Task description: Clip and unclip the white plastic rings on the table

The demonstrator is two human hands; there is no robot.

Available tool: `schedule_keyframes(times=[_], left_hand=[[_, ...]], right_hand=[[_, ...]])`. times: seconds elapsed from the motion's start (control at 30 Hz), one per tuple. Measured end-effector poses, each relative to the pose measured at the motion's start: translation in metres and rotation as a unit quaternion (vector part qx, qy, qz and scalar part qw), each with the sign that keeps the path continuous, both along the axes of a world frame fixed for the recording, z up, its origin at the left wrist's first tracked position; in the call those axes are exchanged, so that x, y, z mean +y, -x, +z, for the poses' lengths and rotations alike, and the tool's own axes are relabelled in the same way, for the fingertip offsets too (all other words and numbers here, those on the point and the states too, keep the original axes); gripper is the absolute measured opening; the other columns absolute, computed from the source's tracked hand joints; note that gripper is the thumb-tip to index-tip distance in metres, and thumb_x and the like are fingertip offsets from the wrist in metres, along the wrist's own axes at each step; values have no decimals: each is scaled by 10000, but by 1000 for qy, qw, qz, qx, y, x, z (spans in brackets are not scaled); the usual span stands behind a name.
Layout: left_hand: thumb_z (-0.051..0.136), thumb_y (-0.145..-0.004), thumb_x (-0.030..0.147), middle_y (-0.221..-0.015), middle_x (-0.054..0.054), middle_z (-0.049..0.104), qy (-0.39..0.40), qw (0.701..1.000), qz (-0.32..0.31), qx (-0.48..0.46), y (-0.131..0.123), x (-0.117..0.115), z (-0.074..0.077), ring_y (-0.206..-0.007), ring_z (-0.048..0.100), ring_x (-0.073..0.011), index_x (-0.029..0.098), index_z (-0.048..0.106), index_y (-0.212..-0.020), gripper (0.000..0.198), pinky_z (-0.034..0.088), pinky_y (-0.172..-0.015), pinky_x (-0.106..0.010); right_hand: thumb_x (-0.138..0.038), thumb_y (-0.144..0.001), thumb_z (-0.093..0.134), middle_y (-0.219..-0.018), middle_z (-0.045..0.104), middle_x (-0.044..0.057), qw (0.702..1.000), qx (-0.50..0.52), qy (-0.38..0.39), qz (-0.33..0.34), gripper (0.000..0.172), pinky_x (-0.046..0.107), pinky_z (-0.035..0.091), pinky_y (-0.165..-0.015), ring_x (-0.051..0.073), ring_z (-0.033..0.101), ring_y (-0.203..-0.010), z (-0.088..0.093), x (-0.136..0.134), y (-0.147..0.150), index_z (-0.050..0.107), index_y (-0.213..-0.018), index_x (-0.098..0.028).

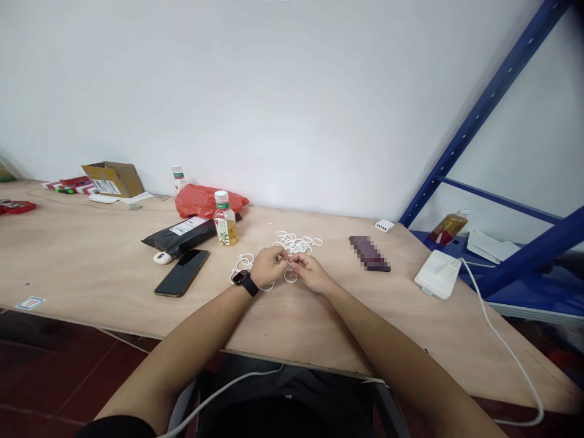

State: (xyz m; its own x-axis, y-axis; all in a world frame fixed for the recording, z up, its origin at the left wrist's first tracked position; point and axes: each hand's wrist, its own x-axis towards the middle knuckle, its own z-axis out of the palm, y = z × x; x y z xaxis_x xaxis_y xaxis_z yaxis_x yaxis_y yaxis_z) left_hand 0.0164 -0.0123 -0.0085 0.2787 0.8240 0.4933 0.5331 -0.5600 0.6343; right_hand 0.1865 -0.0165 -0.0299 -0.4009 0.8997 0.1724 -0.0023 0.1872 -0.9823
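My left hand (269, 266), with a black watch on its wrist, is closed in a pinch over the middle of the table. Fingertip to fingertip with it, my right hand (310, 272) pinches too. A thin white ring (291, 280) hangs just below the meeting fingers, and both hands seem to grip its upper part; the exact grip is partly hidden. Behind the hands lies a loose pile of similar white rings (298, 245). More white rings (244, 261) lie to the left, partly covered by my left hand and wrist.
Left of the hands are a drink bottle (225, 222), a black parcel bag (180, 234), a red plastic bag (196, 201) and a phone (182, 274). To the right lie a dark, pixelated flat object (369, 253) and a white charger (437, 275) with a cable. A blue rack (483, 85) borders the table.
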Motion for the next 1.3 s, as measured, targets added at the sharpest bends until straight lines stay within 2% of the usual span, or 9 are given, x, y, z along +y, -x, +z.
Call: schedule_keyframes(times=[0.13, 0.27, 0.47, 0.63, 0.73, 0.9, 0.97, 1.1, 1.3], left_hand=[[514, -719, 108, -745, -9, 640, -42, 998, -36, 6, 7, 4, 0, -655, 548, -129, 169, 650, -807, 173, 431, -641, -247], [547, -709, 118, -871, -33, 668, -45, 994, -72, 66, 14, 7, 1, -775, 599, -162, 178, 675, -845, 196, 465, -737, -280], [556, -784, 210, -780, -29, 663, -26, 986, -90, 140, 11, 5, 2, -743, 603, -159, 183, 654, -688, 141, 460, -732, -273], [581, -837, 325, -712, -22, 646, -20, 984, -87, 155, 11, 6, -2, -693, 590, -151, 185, 624, -640, 246, 445, -690, -268], [582, -846, 303, -786, -30, 668, -32, 988, -79, 129, 13, 8, -4, -741, 608, -157, 188, 652, -724, 182, 456, -713, -274], [567, -878, 302, -1053, -72, 667, -70, 995, -59, 50, 12, 6, -2, -816, 611, -157, 193, 669, -1052, 229, 481, -735, -274], [558, -899, 345, -1105, -80, 660, -70, 995, -59, 36, 9, 4, 0, -748, 595, -138, 193, 640, -1154, 307, 478, -722, -272], [492, -944, 419, -861, -37, 682, -46, 995, -70, 59, 6, 0, 3, -687, 575, -133, 197, 685, -1026, 305, 435, -672, -252], [405, -964, 489, -657, -14, 602, -23, 990, -85, 106, 6, -2, 8, -613, 519, -121, 173, 643, -721, 464, 363, -593, -235]], right_hand=[[-428, -858, 591, -895, 646, 32, 990, -74, -103, -67, 266, 298, 494, -730, 161, 604, -777, -3, 9, -13, 618, -999, -203], [-257, -908, 442, -1151, 626, 99, 912, -245, -263, -199, 284, 381, 442, -954, 222, 565, -1084, -8, 38, -46, 626, -1114, -194], [-230, -910, 469, -1404, 518, 113, 829, -473, -202, -220, 421, 481, 315, -1067, 310, 431, -1294, -22, 68, -75, 520, -1328, -216], [-217, -915, 492, -1232, 630, 130, 804, -498, -196, -258, 314, 462, 345, -1007, 307, 526, -1167, -17, 57, -72, 627, -1197, -239], [-161, -867, 529, -1105, 676, 128, 827, -451, -191, -276, 248, 429, 379, -981, 283, 559, -1104, -11, 50, -74, 683, -1056, -208], [-305, -828, 589, -987, 701, 72, 959, -158, -115, -206, 228, 350, 507, -834, 197, 648, -888, -6, 37, -55, 648, -1015, -188], [-383, -782, 659, -920, 700, 57, 987, -52, -65, -141, 292, 334, 535, -760, 191, 664, -828, -2, 26, -40, 619, -998, -190], [-451, -743, 716, -818, 692, 24, 997, 23, -19, -71, 331, 313, 549, -686, 159, 663, -687, 11, 3, -14, 605, -935, -206], [-443, -753, 690, -749, 687, 5, 998, 19, 5, -61, 307, 264, 523, -567, 137, 650, -556, 21, -8, -9, 577, -895, -196]])
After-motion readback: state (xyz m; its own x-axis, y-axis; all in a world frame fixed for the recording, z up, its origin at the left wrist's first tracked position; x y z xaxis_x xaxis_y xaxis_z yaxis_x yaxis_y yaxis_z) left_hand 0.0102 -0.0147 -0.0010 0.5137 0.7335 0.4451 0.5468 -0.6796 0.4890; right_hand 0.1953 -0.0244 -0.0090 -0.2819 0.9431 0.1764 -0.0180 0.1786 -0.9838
